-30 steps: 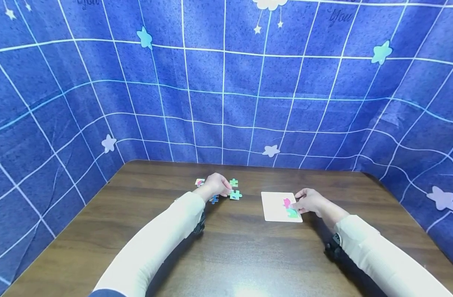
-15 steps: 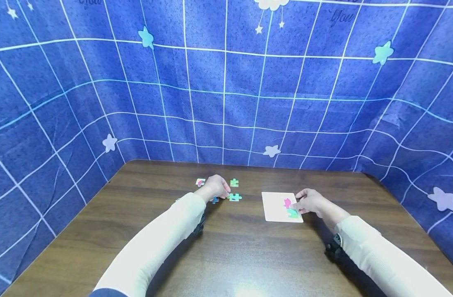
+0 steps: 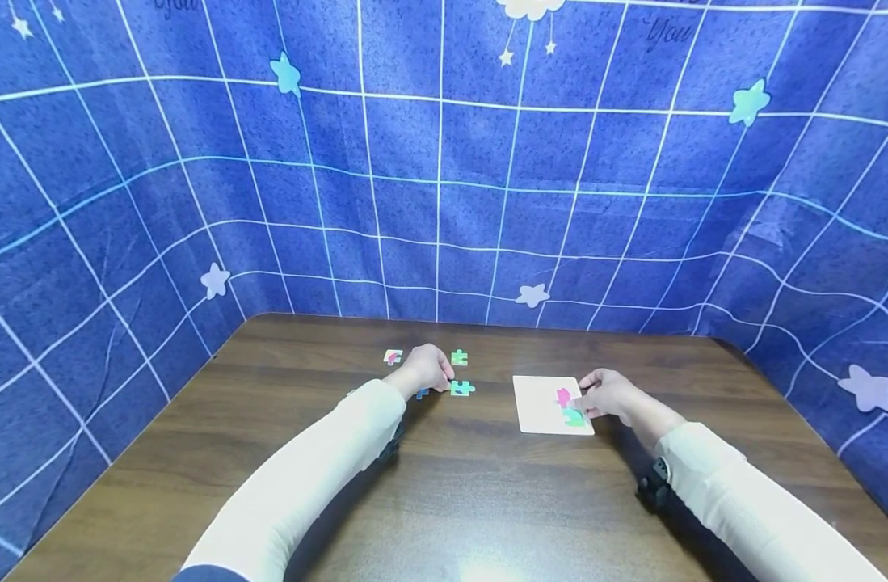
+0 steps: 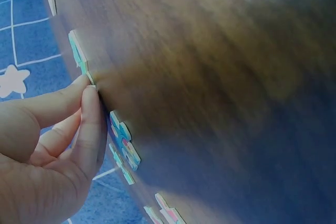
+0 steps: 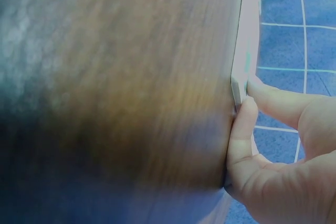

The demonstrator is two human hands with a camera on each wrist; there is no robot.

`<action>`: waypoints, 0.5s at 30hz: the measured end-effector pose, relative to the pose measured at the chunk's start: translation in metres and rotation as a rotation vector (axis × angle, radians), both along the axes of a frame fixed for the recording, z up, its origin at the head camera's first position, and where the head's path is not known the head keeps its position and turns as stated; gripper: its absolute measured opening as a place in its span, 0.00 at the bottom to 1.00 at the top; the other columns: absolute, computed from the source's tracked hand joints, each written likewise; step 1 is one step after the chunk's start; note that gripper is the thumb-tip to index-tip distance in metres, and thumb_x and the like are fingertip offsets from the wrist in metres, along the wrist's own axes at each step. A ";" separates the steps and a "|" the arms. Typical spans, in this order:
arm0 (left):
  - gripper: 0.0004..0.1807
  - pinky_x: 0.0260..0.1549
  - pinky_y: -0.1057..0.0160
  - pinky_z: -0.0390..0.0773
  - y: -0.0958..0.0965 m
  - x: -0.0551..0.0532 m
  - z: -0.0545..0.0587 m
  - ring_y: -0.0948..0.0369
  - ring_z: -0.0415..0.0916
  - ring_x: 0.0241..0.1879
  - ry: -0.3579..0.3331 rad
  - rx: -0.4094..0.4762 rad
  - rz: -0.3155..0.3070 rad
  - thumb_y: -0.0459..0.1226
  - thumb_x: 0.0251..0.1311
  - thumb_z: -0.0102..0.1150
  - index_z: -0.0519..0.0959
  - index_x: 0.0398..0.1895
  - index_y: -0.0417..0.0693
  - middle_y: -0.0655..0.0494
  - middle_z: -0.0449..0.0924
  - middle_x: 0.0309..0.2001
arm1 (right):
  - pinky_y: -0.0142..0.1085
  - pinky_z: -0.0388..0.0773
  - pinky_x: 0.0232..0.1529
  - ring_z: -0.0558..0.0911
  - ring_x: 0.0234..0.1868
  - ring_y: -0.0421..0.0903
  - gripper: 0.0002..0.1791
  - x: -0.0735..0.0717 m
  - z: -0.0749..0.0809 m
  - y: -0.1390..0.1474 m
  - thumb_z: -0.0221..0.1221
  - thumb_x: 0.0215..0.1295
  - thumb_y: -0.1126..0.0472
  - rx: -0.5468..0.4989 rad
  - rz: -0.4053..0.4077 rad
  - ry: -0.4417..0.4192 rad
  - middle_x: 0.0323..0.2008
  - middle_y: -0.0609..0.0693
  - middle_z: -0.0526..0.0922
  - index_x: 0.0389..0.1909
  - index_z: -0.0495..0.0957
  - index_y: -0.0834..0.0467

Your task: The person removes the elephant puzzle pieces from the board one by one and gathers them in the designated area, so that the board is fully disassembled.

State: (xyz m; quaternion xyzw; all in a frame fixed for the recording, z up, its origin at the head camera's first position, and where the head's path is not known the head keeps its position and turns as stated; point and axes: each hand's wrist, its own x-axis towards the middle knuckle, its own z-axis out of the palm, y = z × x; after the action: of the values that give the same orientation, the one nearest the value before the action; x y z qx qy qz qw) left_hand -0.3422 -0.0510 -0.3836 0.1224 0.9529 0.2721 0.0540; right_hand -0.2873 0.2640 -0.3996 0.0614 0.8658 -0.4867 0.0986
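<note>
My left hand (image 3: 431, 368) pinches the left end of a teal-green puzzle piece (image 3: 461, 389) between thumb and index finger. In the left wrist view, this puzzle piece (image 4: 79, 53) lies at the fingertips, low over the wood. My right hand (image 3: 609, 394) grips the right edge of a white puzzle board (image 3: 540, 408), thumb on top. Pink and teal pieces (image 3: 573, 417) lie in the board's right part, partly covered by the thumb. From the right wrist, the board (image 5: 244, 51) appears edge-on, fingers at its corner.
Loose puzzle pieces lie around my left hand: a green one (image 3: 459, 357) behind, a white-and-pink one (image 3: 393, 356) to the left and a blue one (image 3: 422, 394) partly hidden under the hand. A blue star-patterned cloth (image 3: 473, 210) rises behind the brown wooden table (image 3: 480, 485).
The teal-green piece has shifted slightly toward me and turned a little, with my left fingers at its end. My right hand and the board have stayed in place.
</note>
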 end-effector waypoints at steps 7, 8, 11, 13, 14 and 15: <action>0.07 0.18 0.73 0.71 -0.001 -0.003 -0.003 0.65 0.71 0.20 -0.028 0.032 0.016 0.27 0.44 0.70 0.86 0.29 0.42 0.55 0.84 0.27 | 0.30 0.84 0.31 0.76 0.25 0.40 0.27 0.000 0.000 0.001 0.67 0.52 0.73 -0.010 0.008 0.011 0.32 0.54 0.69 0.49 0.65 0.75; 0.06 0.18 0.73 0.70 -0.002 -0.003 -0.003 0.65 0.71 0.20 -0.029 0.034 0.017 0.27 0.45 0.70 0.86 0.29 0.43 0.55 0.84 0.27 | 0.30 0.84 0.31 0.76 0.25 0.40 0.27 0.000 0.000 0.001 0.67 0.52 0.73 -0.009 0.008 0.011 0.32 0.54 0.69 0.49 0.65 0.75; 0.06 0.16 0.73 0.70 -0.003 -0.004 -0.004 0.65 0.71 0.18 -0.032 0.041 0.022 0.28 0.46 0.70 0.86 0.28 0.44 0.57 0.83 0.24 | 0.30 0.84 0.30 0.75 0.25 0.41 0.27 0.000 0.000 0.000 0.67 0.52 0.73 -0.008 0.006 0.006 0.32 0.54 0.69 0.50 0.65 0.75; 0.05 0.15 0.73 0.69 -0.003 -0.004 -0.005 0.65 0.71 0.17 -0.033 0.048 0.029 0.28 0.47 0.70 0.86 0.28 0.44 0.57 0.83 0.22 | 0.29 0.83 0.30 0.75 0.25 0.41 0.27 0.000 0.001 0.000 0.67 0.52 0.73 -0.005 0.004 0.002 0.32 0.54 0.69 0.50 0.65 0.75; 0.05 0.15 0.73 0.69 -0.003 -0.005 -0.006 0.65 0.71 0.17 -0.033 0.054 0.033 0.28 0.47 0.69 0.86 0.28 0.44 0.57 0.83 0.22 | 0.29 0.83 0.29 0.75 0.25 0.41 0.27 0.001 0.001 0.000 0.67 0.52 0.73 -0.006 0.004 0.001 0.31 0.54 0.69 0.50 0.65 0.75; 0.04 0.15 0.73 0.70 -0.003 -0.005 -0.007 0.65 0.72 0.17 -0.032 0.064 0.037 0.28 0.47 0.69 0.85 0.27 0.44 0.57 0.83 0.21 | 0.28 0.83 0.29 0.75 0.25 0.41 0.27 0.001 0.001 0.000 0.67 0.52 0.73 -0.005 0.004 0.000 0.31 0.54 0.69 0.50 0.65 0.75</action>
State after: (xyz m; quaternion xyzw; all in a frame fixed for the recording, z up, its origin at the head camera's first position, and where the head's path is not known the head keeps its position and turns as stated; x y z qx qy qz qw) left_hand -0.3467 -0.0538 -0.3903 0.1021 0.9448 0.3053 0.0605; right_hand -0.2867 0.2638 -0.3985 0.0593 0.8648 -0.4885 0.0999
